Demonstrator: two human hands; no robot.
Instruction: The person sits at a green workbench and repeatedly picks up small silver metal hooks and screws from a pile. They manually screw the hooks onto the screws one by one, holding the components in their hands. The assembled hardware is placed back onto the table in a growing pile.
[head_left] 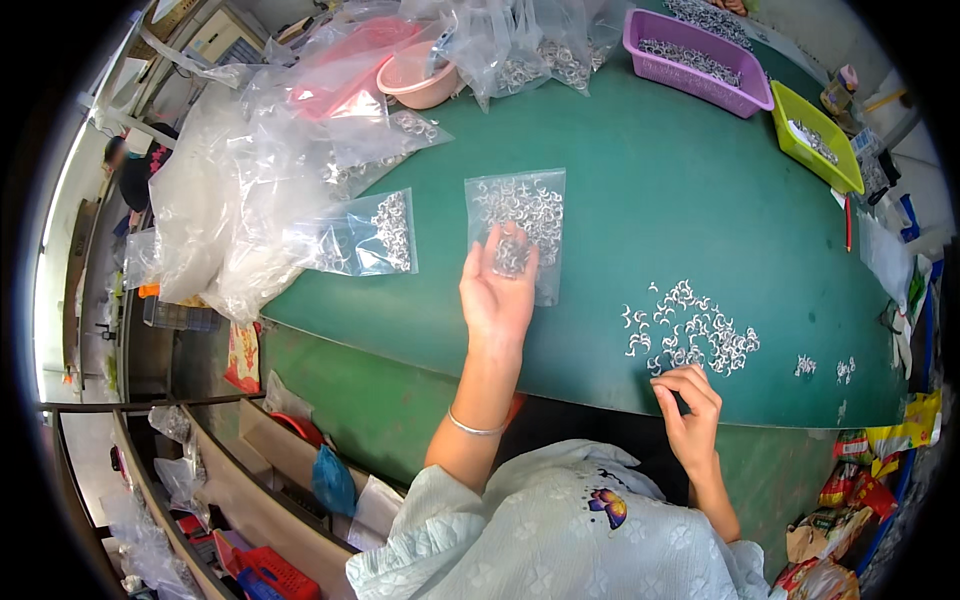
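Observation:
My left hand [500, 298] is turned palm up, its fingers cupped around a small heap of curved silver metal pieces [511, 256]. Under those fingers lies a clear plastic bag [546, 284] with many similar pieces inside. At the table's front edge, my right hand [690, 402] has its thumb and fingertips drawn together beside a loose pile of crescent-shaped metal pieces [712, 335]. Whatever sits between those fingertips is too small to make out.
Two small clusters of pieces [805, 366] lie right of the pile on the green table [600, 130]. Filled clear bags [392, 232] and plastic sheeting [230, 190] cover the left side. A pink bowl [420, 90], purple basket [700, 82] and green basket [850, 172] stand farther back.

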